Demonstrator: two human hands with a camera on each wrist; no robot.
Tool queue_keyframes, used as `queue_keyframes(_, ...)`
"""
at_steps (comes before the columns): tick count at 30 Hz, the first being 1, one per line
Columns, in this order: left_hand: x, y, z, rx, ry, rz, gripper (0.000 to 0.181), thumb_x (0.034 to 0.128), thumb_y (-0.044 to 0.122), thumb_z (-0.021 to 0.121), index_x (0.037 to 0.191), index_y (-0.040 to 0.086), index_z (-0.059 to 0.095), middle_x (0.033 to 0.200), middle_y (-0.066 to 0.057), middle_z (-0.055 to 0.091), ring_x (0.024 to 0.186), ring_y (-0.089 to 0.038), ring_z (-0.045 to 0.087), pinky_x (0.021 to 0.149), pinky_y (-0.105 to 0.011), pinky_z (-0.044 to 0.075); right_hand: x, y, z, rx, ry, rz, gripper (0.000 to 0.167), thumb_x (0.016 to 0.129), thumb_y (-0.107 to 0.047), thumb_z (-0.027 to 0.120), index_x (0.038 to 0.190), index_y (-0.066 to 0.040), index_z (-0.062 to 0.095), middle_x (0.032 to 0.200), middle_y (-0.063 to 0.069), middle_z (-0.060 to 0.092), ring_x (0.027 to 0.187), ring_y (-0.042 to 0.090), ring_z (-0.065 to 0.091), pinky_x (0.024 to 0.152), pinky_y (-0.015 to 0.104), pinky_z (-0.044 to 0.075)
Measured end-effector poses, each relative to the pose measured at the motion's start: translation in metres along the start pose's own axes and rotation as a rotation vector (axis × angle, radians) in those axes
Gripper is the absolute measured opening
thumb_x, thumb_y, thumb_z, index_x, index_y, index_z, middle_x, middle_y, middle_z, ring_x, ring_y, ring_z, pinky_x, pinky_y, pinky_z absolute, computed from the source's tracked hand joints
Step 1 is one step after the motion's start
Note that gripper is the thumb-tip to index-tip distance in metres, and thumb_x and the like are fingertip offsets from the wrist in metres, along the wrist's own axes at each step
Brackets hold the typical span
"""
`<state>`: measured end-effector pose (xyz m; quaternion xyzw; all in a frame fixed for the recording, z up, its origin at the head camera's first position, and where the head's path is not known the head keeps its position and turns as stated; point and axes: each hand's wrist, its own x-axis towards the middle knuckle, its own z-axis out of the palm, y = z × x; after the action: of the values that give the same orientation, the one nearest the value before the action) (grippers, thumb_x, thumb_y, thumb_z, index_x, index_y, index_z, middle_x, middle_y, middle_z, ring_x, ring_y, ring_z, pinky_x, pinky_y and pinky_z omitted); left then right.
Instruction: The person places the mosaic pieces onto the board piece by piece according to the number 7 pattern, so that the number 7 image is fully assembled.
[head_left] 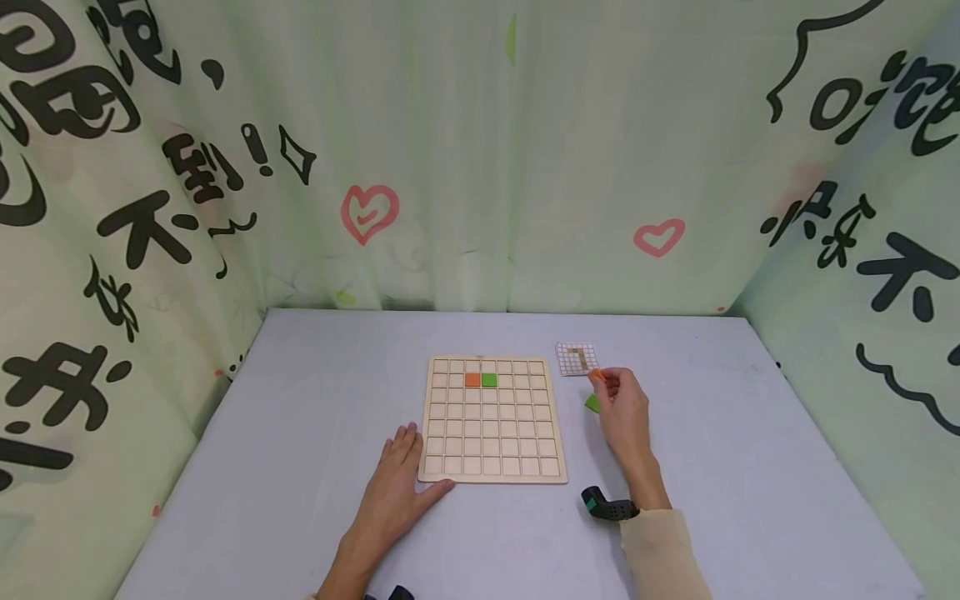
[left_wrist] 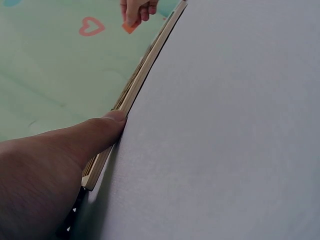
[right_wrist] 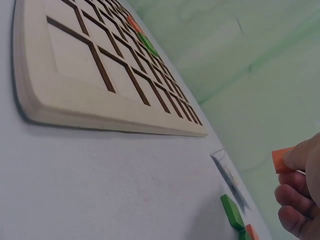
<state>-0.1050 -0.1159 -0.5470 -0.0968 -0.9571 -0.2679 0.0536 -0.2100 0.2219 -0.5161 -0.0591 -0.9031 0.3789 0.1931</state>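
Note:
A wooden grid board (head_left: 501, 433) lies on the table, with an orange square tile (head_left: 472, 380) and a green square tile (head_left: 489, 380) side by side in its second row. My left hand (head_left: 393, 492) rests at the board's near left corner, fingers extended along the left side and thumb (left_wrist: 102, 131) on the front edge. Right of the board, my right hand (head_left: 624, 408) pinches another orange tile (right_wrist: 281, 160) between thumb and fingers, raised above the table. Below that hand lie a loose green tile (right_wrist: 231, 211) and another orange piece (right_wrist: 252, 232), partly hidden.
A small printed grid card (head_left: 570, 356) with a coloured pattern lies beyond my right hand, beside the board's far right corner. Pale green curtains (head_left: 450, 167) with black lettering and red hearts surround the white table (head_left: 300, 400).

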Motion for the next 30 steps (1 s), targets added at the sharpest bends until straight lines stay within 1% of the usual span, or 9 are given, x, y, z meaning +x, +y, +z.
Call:
queue_keyframes(3, 0.0, 0.0, 0.0, -0.003, -0.003, -0.002, 0.089, 0.0855, 0.051, 0.074, 0.144, -0.01, 0.046, 0.156, -0.026, 0.04, 0.15, -0.038, 0.032, 0.125, -0.05, 0.027, 0.0, -0.004, 0.001, 0.019, -0.016, 0.013, 0.027, 0.101, -0.017, 0.061, 0.118, 0.004, 0.058, 0.101, 0.017, 0.064, 0.087, 0.025, 0.059, 0.065, 0.015, 0.045)
queue_keyframes(11, 0.0, 0.001, -0.001, 0.001, -0.004, -0.007, 0.089, 0.0854, 0.051, 0.074, 0.145, -0.009, 0.046, 0.156, -0.026, 0.04, 0.15, -0.037, 0.032, 0.125, -0.05, 0.028, 0.002, -0.013, 0.01, 0.041, -0.065, 0.025, 0.027, 0.101, -0.015, 0.059, 0.12, 0.003, 0.058, 0.104, 0.017, 0.063, 0.087, 0.025, 0.059, 0.066, 0.014, 0.047)
queue_keyframes(16, 0.001, 0.002, -0.001, 0.0, -0.009, -0.017, 0.09, 0.0851, 0.051, 0.074, 0.145, -0.009, 0.045, 0.156, -0.026, 0.04, 0.15, -0.037, 0.032, 0.125, -0.05, 0.027, 0.003, -0.018, 0.017, 0.039, -0.072, -0.015, 0.024, 0.1, -0.012, 0.059, 0.118, 0.004, 0.059, 0.103, 0.018, 0.064, 0.087, 0.025, 0.06, 0.068, 0.018, 0.048)
queue_keyframes(19, 0.001, 0.002, -0.001, 0.002, -0.01, -0.018, 0.09, 0.0852, 0.051, 0.074, 0.145, -0.009, 0.045, 0.156, -0.026, 0.04, 0.151, -0.037, 0.032, 0.125, -0.05, 0.027, 0.003, -0.022, 0.021, 0.048, -0.09, -0.032, 0.023, 0.1, -0.011, 0.059, 0.118, 0.004, 0.059, 0.104, 0.018, 0.064, 0.088, 0.026, 0.06, 0.069, 0.022, 0.05)
queue_keyframes(24, 0.0, 0.002, -0.002, -0.005, -0.007, -0.015, 0.089, 0.0855, 0.051, 0.074, 0.144, -0.01, 0.045, 0.156, -0.026, 0.04, 0.15, -0.038, 0.032, 0.125, -0.05, 0.027, 0.002, -0.029, 0.027, 0.07, -0.122, -0.049, 0.022, 0.1, -0.011, 0.059, 0.117, 0.002, 0.06, 0.105, 0.016, 0.064, 0.089, 0.025, 0.06, 0.071, 0.026, 0.052)
queue_keyframes(30, 0.0, 0.002, -0.002, -0.007, -0.01, -0.017, 0.09, 0.0855, 0.051, 0.074, 0.145, -0.009, 0.045, 0.156, -0.026, 0.039, 0.151, -0.038, 0.031, 0.125, -0.05, 0.027, 0.0, -0.033, 0.037, 0.063, -0.154, -0.057, 0.023, 0.1, -0.012, 0.057, 0.119, 0.002, 0.06, 0.106, 0.017, 0.064, 0.09, 0.025, 0.061, 0.074, 0.03, 0.054)
